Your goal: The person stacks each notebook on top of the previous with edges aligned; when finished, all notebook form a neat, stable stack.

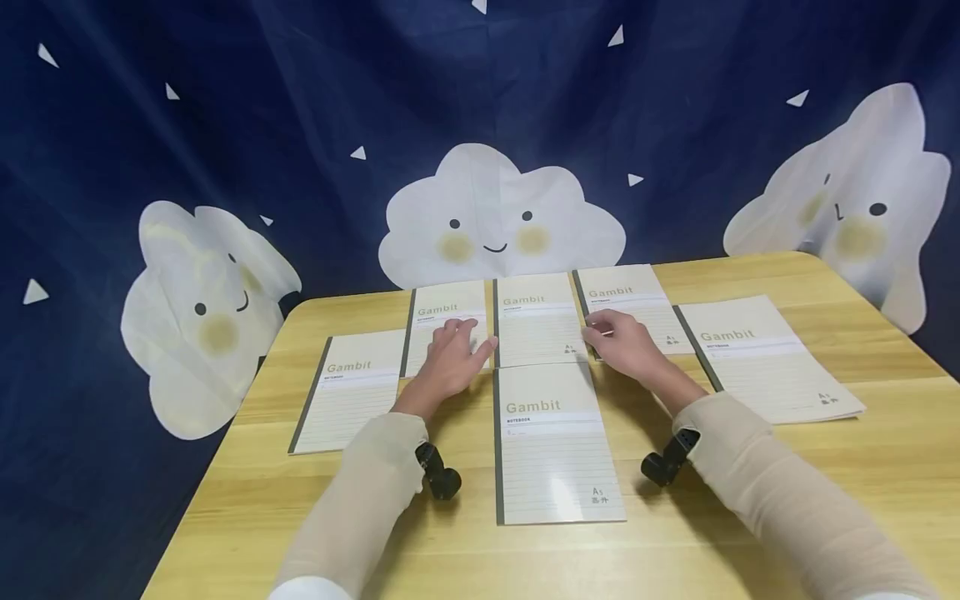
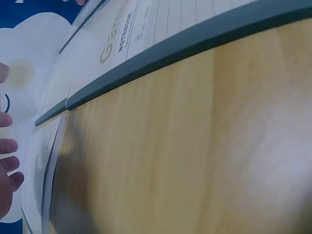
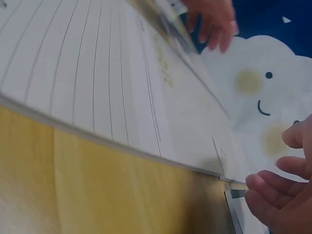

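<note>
Fingers of the left hand [image 1: 453, 362] spread apart over the back-left notebook [image 1: 450, 302], holding nothing; those of the right hand [image 1: 626, 343] curl loosely over the lower left corner of the back-right notebook [image 1: 630, 292], gripping nothing that shows, and whether either hand touches a cover I cannot tell. From left to right, 6 notebooks lie face up on the table [image 1: 225, 533]: the far-left notebook [image 1: 352, 400], the back-left, the back-middle notebook [image 1: 534, 333] with the front-middle notebook [image 1: 555, 458] meeting its lower edge, the back-right, and the far-right notebook [image 1: 772, 358]. The step in hand looks like lining them up, with the back row and middle pair seemingly placed. A next move probably calls for light fingertips against a cover's side, to square the outer 2, which look slightly skewed. The back row reaches about to the table's far edge, leaving little room behind it; bare table on either side of the front-middle notebook gives open room for sliding.
</note>
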Action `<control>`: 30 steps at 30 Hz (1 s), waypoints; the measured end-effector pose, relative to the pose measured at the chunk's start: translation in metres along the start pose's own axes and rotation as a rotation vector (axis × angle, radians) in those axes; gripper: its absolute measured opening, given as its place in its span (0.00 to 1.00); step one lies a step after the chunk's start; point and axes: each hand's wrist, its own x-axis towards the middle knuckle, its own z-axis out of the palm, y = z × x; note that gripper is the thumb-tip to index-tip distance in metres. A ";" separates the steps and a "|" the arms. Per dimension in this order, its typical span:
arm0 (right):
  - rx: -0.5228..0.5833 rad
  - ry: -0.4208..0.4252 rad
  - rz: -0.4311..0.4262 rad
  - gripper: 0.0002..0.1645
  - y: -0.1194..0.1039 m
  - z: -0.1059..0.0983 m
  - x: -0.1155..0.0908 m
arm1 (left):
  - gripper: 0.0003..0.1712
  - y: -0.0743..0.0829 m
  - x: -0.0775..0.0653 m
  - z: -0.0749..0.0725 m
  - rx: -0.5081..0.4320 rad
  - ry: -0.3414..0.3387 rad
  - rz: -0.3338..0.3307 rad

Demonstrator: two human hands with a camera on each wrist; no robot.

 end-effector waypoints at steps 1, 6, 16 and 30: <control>0.013 -0.001 0.004 0.27 0.000 0.000 -0.002 | 0.39 -0.001 -0.002 0.001 -0.044 0.010 0.004; 0.103 -0.047 0.042 0.27 0.003 0.001 -0.013 | 0.28 -0.005 -0.012 0.006 -0.235 0.058 0.043; 0.325 -0.188 0.142 0.31 0.004 0.000 -0.028 | 0.16 -0.003 -0.022 0.016 -0.481 0.039 0.021; 0.453 -0.287 0.155 0.35 0.007 -0.006 -0.040 | 0.23 0.004 -0.036 0.024 -0.966 -0.065 -0.143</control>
